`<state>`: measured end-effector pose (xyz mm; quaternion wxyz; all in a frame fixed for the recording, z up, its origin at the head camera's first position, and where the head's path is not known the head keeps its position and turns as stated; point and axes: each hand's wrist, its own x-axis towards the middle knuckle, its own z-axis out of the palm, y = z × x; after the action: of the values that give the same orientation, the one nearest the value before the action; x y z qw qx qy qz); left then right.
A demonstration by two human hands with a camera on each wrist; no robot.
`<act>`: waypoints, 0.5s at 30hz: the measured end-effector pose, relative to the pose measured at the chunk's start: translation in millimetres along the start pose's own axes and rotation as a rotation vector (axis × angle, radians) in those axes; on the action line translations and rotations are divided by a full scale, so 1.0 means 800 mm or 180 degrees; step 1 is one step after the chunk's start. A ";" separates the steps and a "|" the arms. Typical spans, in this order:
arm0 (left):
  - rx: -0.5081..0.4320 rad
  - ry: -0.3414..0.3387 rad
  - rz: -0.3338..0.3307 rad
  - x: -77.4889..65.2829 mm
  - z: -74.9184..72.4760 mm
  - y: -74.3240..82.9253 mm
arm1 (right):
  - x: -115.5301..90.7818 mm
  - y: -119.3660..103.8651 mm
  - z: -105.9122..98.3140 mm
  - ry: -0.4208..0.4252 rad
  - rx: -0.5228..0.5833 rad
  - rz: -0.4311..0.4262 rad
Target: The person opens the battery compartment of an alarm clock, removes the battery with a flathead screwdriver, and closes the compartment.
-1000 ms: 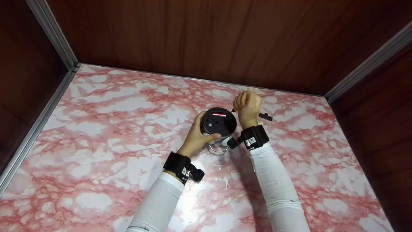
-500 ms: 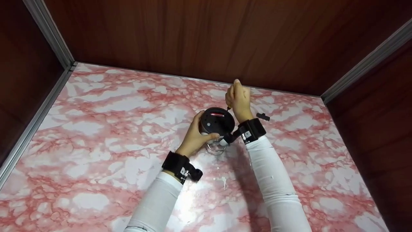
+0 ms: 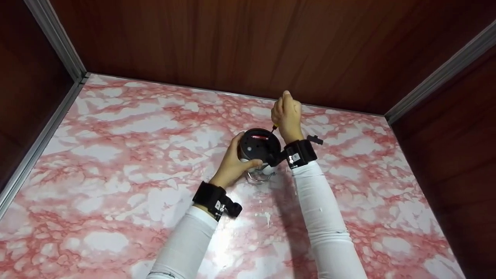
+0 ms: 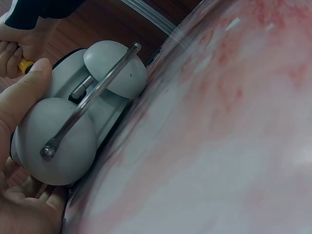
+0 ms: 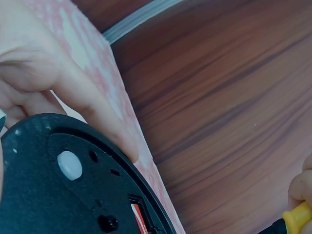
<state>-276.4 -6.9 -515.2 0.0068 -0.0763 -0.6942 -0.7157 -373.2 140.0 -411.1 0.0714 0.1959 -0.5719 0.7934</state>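
Observation:
A twin-bell alarm clock [image 3: 254,153] lies with its black back facing up. My left hand [image 3: 234,161] grips its rim, thumb on the near side. Two pale bells [image 4: 56,141] and a metal handle [image 4: 92,95] show in the left wrist view. A red battery [image 5: 138,218] sits in the slot in the back, near a white knob [image 5: 69,165]. My right hand [image 3: 287,116] holds a screwdriver [image 3: 274,127] by its yellow handle, with the dark shaft pointing down at the battery's right end in the head view.
A small black cover piece [image 3: 315,140] lies on the marbled red-and-white table [image 3: 135,155], right of my right wrist. Dark wooden panels [image 3: 193,46] enclose the table at the back and both sides.
My right hand has moved left with the screwdriver, and its tip has come from beside the clock to over its back near the battery. The left hand keeps its grip on the clock.

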 end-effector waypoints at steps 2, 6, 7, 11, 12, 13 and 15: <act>0.0048 -0.0005 -0.0009 -0.001 0.001 0.001 | 0.000 -0.001 -0.004 0.0091 0.0118 -0.0014; 0.0041 -0.0014 -0.0016 -0.001 0.003 0.000 | 0.000 -0.003 -0.012 0.0275 0.0404 -0.0031; 0.0023 -0.0017 -0.0015 -0.001 0.003 0.000 | -0.001 -0.004 -0.014 0.0318 0.0475 -0.0040; -0.0103 -0.0032 -0.0018 0.000 0.003 -0.001 | -0.004 -0.005 -0.021 0.0463 0.0717 -0.0106; -0.0134 -0.0035 -0.0031 0.000 0.002 -0.001 | -0.005 -0.005 -0.023 0.0506 0.0765 -0.0119; -0.0178 -0.0039 -0.0044 -0.001 0.002 -0.001 | -0.006 -0.004 -0.024 0.0558 0.0808 -0.0143; -0.0248 -0.0043 -0.0065 -0.001 0.000 -0.001 | -0.008 -0.003 -0.027 0.0672 0.0898 -0.0193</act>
<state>-275.9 -6.5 -516.5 -0.0082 -0.0742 -0.6666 -0.7417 -371.6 161.8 -417.7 0.1267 0.1367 -0.4381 0.8794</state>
